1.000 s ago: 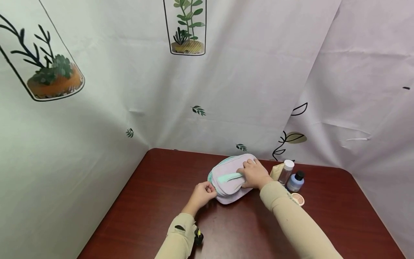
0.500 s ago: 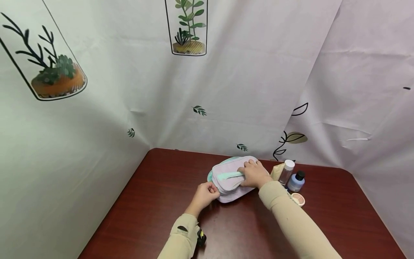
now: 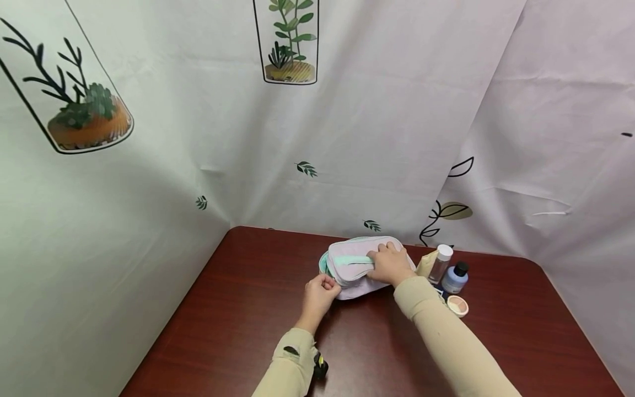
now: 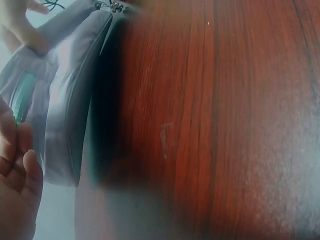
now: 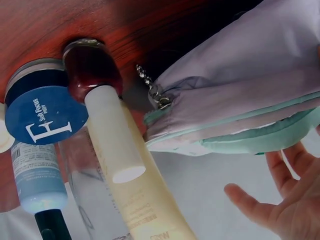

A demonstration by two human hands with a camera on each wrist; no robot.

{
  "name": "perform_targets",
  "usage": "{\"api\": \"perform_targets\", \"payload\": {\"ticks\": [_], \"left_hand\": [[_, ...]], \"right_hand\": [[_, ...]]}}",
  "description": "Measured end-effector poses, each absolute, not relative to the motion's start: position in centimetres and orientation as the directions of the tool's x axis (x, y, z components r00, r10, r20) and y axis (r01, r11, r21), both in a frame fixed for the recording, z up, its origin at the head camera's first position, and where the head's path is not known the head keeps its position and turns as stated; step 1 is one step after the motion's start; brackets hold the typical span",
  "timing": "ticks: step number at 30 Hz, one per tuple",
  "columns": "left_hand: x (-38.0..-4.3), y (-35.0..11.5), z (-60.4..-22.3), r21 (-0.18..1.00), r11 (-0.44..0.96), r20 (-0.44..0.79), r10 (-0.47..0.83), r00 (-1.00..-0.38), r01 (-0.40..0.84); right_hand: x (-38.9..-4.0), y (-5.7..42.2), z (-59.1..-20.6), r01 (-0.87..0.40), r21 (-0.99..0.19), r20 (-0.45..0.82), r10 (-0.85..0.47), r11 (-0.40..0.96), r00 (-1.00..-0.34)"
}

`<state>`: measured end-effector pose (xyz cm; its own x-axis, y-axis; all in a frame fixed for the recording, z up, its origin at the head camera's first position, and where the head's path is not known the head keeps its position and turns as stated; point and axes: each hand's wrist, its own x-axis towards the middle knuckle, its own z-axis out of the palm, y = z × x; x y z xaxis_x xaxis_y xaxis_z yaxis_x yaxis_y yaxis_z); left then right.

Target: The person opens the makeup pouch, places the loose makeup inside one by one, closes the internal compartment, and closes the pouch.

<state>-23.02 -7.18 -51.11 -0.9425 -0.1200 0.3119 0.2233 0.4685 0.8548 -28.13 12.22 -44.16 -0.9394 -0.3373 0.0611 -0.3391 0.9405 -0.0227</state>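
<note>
A lilac cosmetic bag (image 3: 364, 248) with mint trim and a mint strap (image 3: 353, 259) lies near the table's back edge. My left hand (image 3: 319, 292) pinches it at its near left corner, along the mint zipper. In the left wrist view the curled fingers of that hand (image 4: 17, 170) meet the mint strip; what sits between the fingertips is hidden. My right hand (image 3: 390, 263) grips the bag's right part from above, fingers bent over it. Part of the zipper edge gapes in the right wrist view, where a beaded zipper pull (image 5: 162, 101) hangs at one end.
Right of the bag stand a cream tube (image 3: 425, 263), a clear bottle (image 3: 439, 263) with a white cap and a blue bottle (image 3: 454, 278) with a black cap. A round compact (image 3: 457, 306), a blue-lidded jar (image 5: 47, 115) and a dark red nail polish bottle (image 5: 90, 70) are beside them.
The bag has turned, its near edge swinging away from me. My left hand has moved right and slightly up with its corner. My right hand has kept its hold, shifting barely.
</note>
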Motion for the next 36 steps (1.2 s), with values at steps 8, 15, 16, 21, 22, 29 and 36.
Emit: {"api": "perform_targets", "payload": {"ticks": [8, 15, 16, 21, 22, 29, 36], "left_hand": [[-23.1, -6.0, -51.2, 0.838, 0.506, 0.325, -0.161, -0.932, 0.205], [-22.7, -4.8, -51.6, 0.834, 0.515, 0.358, -0.231, -0.905, 0.198], [-22.7, -4.7, -51.6, 0.833, 0.515, 0.365, -0.24, -0.899, 0.201], [-22.5, -4.0, -51.6, 0.835, 0.508, 0.383, -0.261, -0.886, 0.211], [-22.5, -3.9, -51.6, 0.836, 0.507, 0.381, -0.263, -0.886, 0.208], [-22.4, -3.2, -51.5, 0.839, 0.51, 0.37, -0.279, -0.886, 0.189], [-22.4, -2.7, -51.7, 0.852, 0.498, 0.357, -0.327, -0.875, 0.161]], "right_hand": [[-27.9, 12.1, -43.7, -0.301, -0.035, 0.059, -0.299, 0.953, -0.952], [-28.1, 12.2, -43.9, -0.264, -0.041, 0.045, -0.262, 0.964, -0.964], [-28.1, 12.2, -43.9, -0.258, -0.047, 0.043, -0.256, 0.965, -0.966], [-28.1, 12.2, -43.9, -0.24, -0.076, 0.042, -0.237, 0.968, -0.971], [-28.0, 12.1, -43.9, -0.238, -0.082, 0.04, -0.236, 0.968, -0.971], [-28.1, 11.7, -43.9, -0.239, -0.098, 0.041, -0.236, 0.966, -0.971], [-28.2, 11.0, -44.1, -0.262, -0.112, 0.032, -0.26, 0.959, -0.965]]}}
